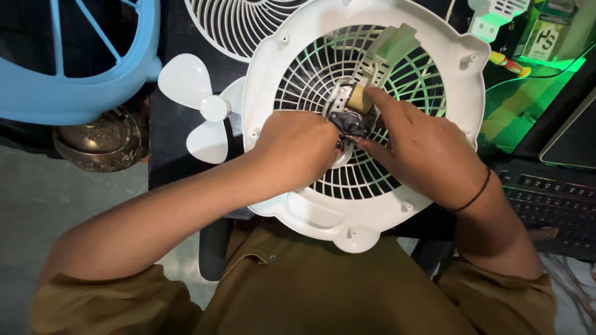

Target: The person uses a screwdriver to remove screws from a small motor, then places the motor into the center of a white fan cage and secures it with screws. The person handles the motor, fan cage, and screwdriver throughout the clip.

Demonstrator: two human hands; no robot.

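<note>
Both my hands, left hand (298, 146) and right hand (422, 146), pinch the small motor (349, 111) at the white fan grille (372, 205) hub; grip looks partial, motor might slip into the grille.

1 green-and-white printed box (546, 37) at top right; dark laptop screen (574, 139) at right edge.

- The left hand (297, 147) rests closed on the centre of a white fan grille housing (372, 205).
- The right hand (417, 144) pinches a small motor (351, 110) at the grille's hub.
- A white fan blade (198, 108) lies just left of the housing.
- A blue fan frame (81, 99) sits at upper left, and a keyboard (552, 198) at right.
</note>
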